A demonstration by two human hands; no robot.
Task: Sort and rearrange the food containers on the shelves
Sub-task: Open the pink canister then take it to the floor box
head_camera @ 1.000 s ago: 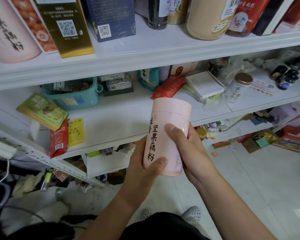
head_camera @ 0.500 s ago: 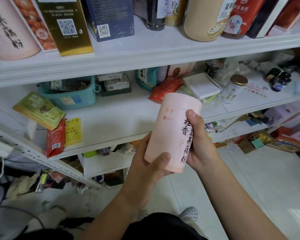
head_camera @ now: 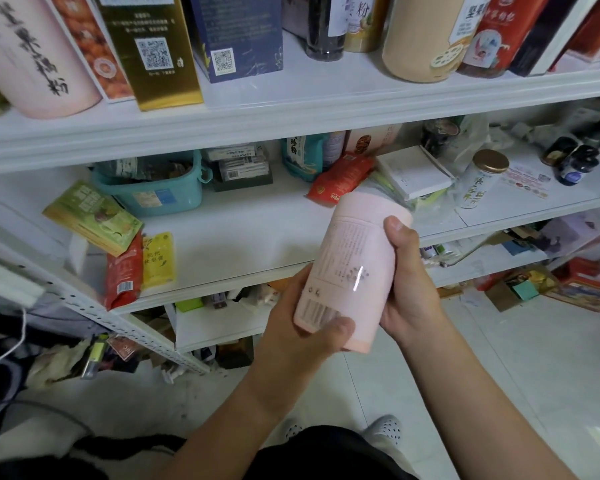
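I hold a pink cylindrical canister [head_camera: 355,268] in front of the middle shelf [head_camera: 243,233], tilted with its top to the upper right. Its printed back label faces me. My left hand [head_camera: 302,323] grips the lower end, thumb across the bottom edge. My right hand [head_camera: 409,285] grips the right side, thumb near the top rim. A matching pink canister [head_camera: 35,57] stands at the left of the upper shelf [head_camera: 291,109], beside a gold box [head_camera: 149,50] and a dark blue box [head_camera: 238,32].
The middle shelf carries a teal basket [head_camera: 153,188], green, red and yellow packets [head_camera: 118,244] at the left edge, a red pouch [head_camera: 340,178], a white box [head_camera: 413,171] and a gold-lidded jar [head_camera: 482,178]. Lower shelves and the floor are cluttered with boxes [head_camera: 520,289].
The canister has been turned in my hands: the black brush lettering rotated away to the right and the fine-print label now faces me. It also tilted more to the right.
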